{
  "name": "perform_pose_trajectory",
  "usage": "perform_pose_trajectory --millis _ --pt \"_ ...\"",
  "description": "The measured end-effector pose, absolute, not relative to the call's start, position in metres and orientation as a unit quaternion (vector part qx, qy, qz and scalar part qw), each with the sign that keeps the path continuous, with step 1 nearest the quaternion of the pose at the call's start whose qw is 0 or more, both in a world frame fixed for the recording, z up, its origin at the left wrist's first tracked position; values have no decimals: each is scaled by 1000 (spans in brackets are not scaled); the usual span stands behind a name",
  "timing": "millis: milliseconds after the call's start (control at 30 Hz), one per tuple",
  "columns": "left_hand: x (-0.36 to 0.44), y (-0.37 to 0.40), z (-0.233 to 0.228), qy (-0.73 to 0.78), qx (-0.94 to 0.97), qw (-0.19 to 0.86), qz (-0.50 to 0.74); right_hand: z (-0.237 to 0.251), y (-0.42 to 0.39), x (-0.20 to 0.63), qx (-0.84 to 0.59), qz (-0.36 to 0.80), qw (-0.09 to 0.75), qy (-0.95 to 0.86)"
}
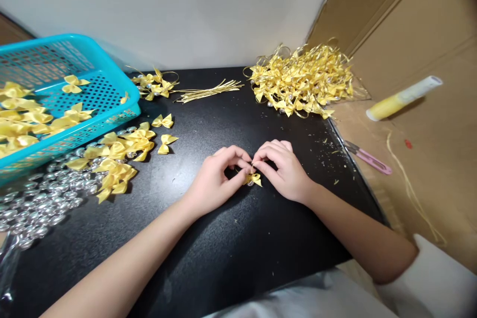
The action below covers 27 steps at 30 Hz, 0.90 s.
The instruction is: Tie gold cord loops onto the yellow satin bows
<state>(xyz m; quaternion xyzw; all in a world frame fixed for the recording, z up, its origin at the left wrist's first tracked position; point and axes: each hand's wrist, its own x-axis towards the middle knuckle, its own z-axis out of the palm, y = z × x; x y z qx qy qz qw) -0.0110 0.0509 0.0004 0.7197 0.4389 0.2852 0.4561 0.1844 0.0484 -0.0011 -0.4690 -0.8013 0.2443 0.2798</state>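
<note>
Fingers of both hands pinch together over a small yellow satin bow lying at the middle of the black counter. The bow is glossy, with two short loops and a bit of thin gold cord at its knot. Left hand rests on its outer edge on the counter, thumb and forefinger clamped on the bow's top. Right hand arches over from the other side, fingertips meeting the left's, both forearms angled inward from the near edge.
</note>
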Motion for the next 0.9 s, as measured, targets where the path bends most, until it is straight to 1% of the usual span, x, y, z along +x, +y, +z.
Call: perform_pose_trajectory --millis 133,267,667,900 --pt "-11 53 2 445 694 475 308 -2 48 184 -465 240 288 -802" --pt "-7 56 5 447 690 469 323 -4 48 185 -462 237 291 -803" --pt "-8 58 5 431 716 466 292 -2 48 184 -466 245 279 -803" --pt "-9 60 7 427 714 480 278 -3 48 185 -474 238 276 -801"
